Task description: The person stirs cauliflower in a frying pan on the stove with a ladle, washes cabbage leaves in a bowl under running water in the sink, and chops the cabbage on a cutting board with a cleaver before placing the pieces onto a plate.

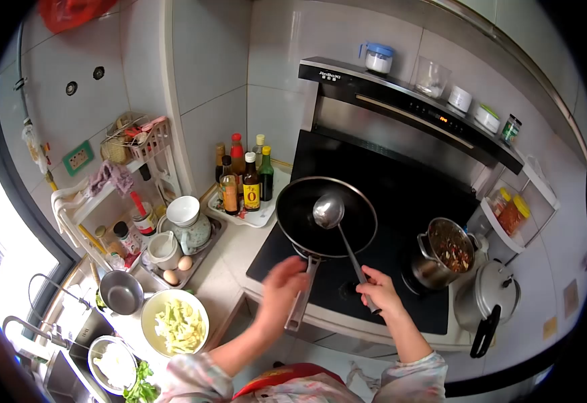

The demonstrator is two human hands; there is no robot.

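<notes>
A dark wok rests on the left of the black stovetop, its metal handle pointing toward me. My right hand is closed round the handle of a metal ladle, whose bowl is over the inside of the wok. Beside the wok's handle hovers my left hand, somewhat blurred, its fingers stretched out. Nothing shows in that hand, and whether it touches the handle is hard to make out.
Right of the wok stands a steel pot of dark food, then a pressure cooker. At left are a bowl of pale cut vegetables, a small saucepan, two eggs and a tray of sauce bottles.
</notes>
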